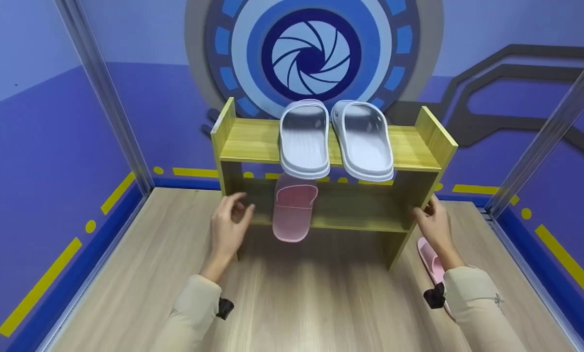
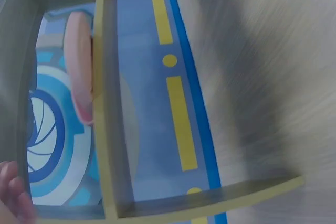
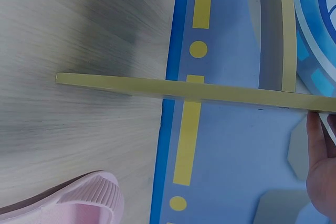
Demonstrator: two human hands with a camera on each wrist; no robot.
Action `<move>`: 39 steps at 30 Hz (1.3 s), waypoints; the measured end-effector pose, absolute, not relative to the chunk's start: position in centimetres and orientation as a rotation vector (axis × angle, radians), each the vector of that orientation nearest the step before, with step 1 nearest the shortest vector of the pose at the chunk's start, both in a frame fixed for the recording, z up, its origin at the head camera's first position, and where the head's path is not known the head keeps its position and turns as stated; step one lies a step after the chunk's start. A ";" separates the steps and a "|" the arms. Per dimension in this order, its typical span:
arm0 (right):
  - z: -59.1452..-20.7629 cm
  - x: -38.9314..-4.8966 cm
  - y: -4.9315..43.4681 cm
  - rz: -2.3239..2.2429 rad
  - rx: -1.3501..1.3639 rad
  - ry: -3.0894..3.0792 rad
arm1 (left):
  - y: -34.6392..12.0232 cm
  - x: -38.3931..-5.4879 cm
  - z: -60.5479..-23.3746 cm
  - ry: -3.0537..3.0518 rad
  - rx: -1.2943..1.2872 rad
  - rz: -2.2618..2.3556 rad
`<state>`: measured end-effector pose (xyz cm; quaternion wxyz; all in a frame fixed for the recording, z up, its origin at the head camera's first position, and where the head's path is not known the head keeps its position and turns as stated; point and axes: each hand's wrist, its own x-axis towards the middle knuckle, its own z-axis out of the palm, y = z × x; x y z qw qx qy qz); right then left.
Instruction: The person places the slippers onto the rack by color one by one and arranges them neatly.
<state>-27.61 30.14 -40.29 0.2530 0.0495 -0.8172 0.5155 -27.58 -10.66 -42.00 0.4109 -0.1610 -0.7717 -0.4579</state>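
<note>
A yellow wooden shoe rack [image 1: 365,208] stands between my hands. My left hand [image 1: 227,222] is at its left side panel, thumb and fingers bent with a gap between them; in the left wrist view its fingers [image 2: 16,192] overlap the rack's side. My right hand [image 1: 435,222] touches the right side panel, and the right wrist view has its fingertips right against that panel's outer face. Two light grey clogs [image 1: 305,146] sit side by side on the top board, toes over the front edge. One pink slipper [image 1: 294,215] lies on the lower board, its toe jutting forward.
Another pink slipper [image 3: 86,200] lies on the wood-grain floor [image 1: 311,303] to the rack's right, partly hidden by my right forearm in the head view. A blue patterned wall [image 1: 160,112] rises behind, with metal posts [image 1: 101,93] at the corners.
</note>
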 end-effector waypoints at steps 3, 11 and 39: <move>-40.2 -27.6 30.0 1.397 0.120 -2.222 | -11.4 -28.0 -41.2 -1.824 -0.358 -1.095; -40.3 -27.8 30.2 1.393 0.133 -2.216 | -13.0 -29.3 -40.2 -2.025 -0.138 -1.124; -40.4 -27.7 30.2 1.413 0.168 -2.213 | -13.9 -30.7 -39.5 -2.320 0.000 -1.130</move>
